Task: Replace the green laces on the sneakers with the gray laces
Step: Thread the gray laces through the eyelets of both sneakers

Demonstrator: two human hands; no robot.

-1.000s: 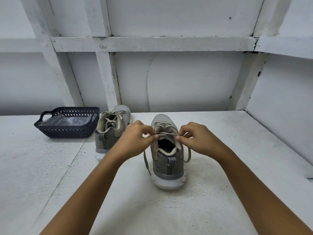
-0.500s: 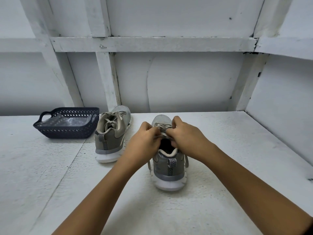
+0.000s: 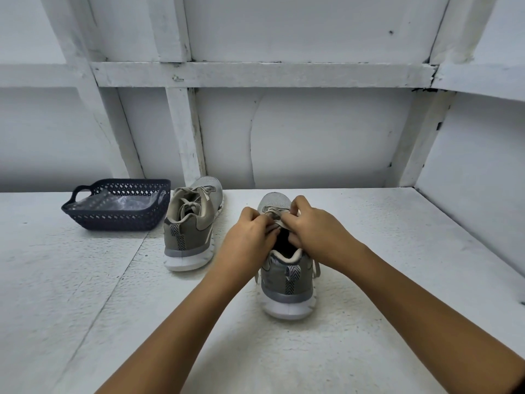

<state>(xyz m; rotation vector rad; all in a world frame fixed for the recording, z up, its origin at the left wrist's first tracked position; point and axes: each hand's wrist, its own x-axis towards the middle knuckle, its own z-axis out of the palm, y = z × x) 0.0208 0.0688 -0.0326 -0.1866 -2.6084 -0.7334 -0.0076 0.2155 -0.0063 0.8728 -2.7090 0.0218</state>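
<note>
over white tabletop [image 3: 412,251], left hand [image 3: 248,238] and right hand [image 3: 316,231] each pinch laces [image 3: 279,223] of the nearer sneaker [image 3: 287,285].

You are working in a plain, rough-built storage or utility nook, not a fitted room. The back wall [image 3: 312,137] is bare board painted white. It is crossed by a horizontal beam [image 3: 255,73] and upright posts [image 3: 184,132] of the same painted timber, with chipped paint and dark cracks at the joints. A side wall [image 3: 468,172] closes the corner on your right. The bench [image 3: 85,294] before you is a coarse, white-painted surface with seams running across it. A dark plastic basket [image 3: 113,220] and a sneaker [image 3: 190,223] just beside it suggest household use. Whether this is a home or a workshop, you cannot tell.
</note>
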